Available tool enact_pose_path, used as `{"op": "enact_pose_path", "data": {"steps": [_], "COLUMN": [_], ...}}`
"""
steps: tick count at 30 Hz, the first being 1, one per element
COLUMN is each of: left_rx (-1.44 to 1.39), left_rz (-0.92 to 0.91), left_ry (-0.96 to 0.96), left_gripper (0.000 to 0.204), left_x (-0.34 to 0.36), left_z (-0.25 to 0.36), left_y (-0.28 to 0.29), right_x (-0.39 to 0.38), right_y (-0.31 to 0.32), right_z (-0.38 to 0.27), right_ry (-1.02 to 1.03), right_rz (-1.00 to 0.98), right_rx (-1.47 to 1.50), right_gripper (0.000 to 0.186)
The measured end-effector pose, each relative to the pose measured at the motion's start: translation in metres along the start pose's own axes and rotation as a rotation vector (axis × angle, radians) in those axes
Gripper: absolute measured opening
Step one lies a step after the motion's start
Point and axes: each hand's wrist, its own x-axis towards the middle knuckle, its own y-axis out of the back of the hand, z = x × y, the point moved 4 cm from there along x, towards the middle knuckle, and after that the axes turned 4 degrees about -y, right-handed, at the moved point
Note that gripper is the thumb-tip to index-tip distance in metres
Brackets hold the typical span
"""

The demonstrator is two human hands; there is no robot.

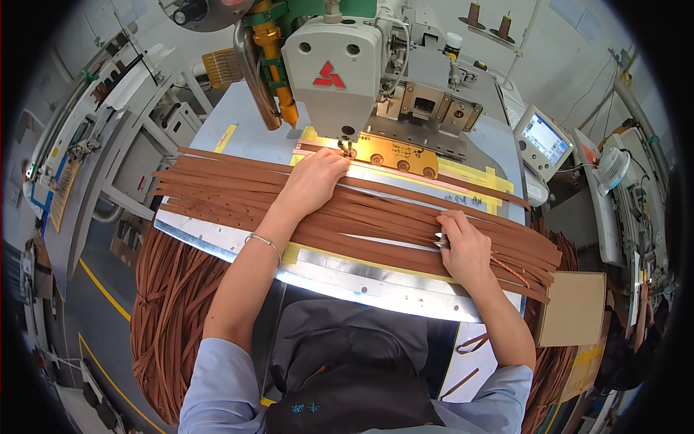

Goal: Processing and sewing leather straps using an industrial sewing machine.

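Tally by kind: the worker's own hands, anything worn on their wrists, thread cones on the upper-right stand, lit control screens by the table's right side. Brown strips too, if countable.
Hands (left hand, right hand): 2
Bracelet: 1
Thread cones: 2
Lit control screen: 1
Total: 6
Brown strips: overlapping, uncountable, excluded

Long, flat brown straps [369, 211] — loosely bunched — lie left to right across the worktable [244, 123].

Grey worktable [246, 119], brown straps [246, 189], yellow tape [226, 137]
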Motion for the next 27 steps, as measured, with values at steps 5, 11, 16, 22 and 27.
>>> {"op": "enact_pose_path", "data": {"steps": [5, 11, 16, 22, 27], "left_rx": [0.011, 0.038, 0.032, 0.165, 0.003], "left_rz": [-0.035, -0.001, -0.047, -0.088, -0.170], "left_ry": [0.004, -0.032, 0.002, 0.173, 0.182], "left_gripper": [0.008, 0.011, 0.010, 0.019, 0.053], "left_x": [0.001, 0.001, -0.001, -0.021, -0.045], "left_z": [-0.001, -0.001, -0.002, -0.029, -0.022], "left_y": [0.000, 0.000, 0.001, 0.029, 0.050], "right_x": [0.002, 0.005, 0.008, 0.009, 0.010], "right_y": [0.000, 0.002, 0.002, 0.005, 0.019], "right_z": [0.001, -0.001, -0.003, 0.000, 0.014], "right_ry": [0.010, -0.003, -0.033, -0.030, -0.059], "right_rz": [-0.014, -0.041, -0.090, -0.105, -0.065], "right_rx": [-0.026, -0.020, -0.015, -0.009, 0.070], "right_gripper": [0.038, 0.039, 0.041, 0.048, 0.052]}}
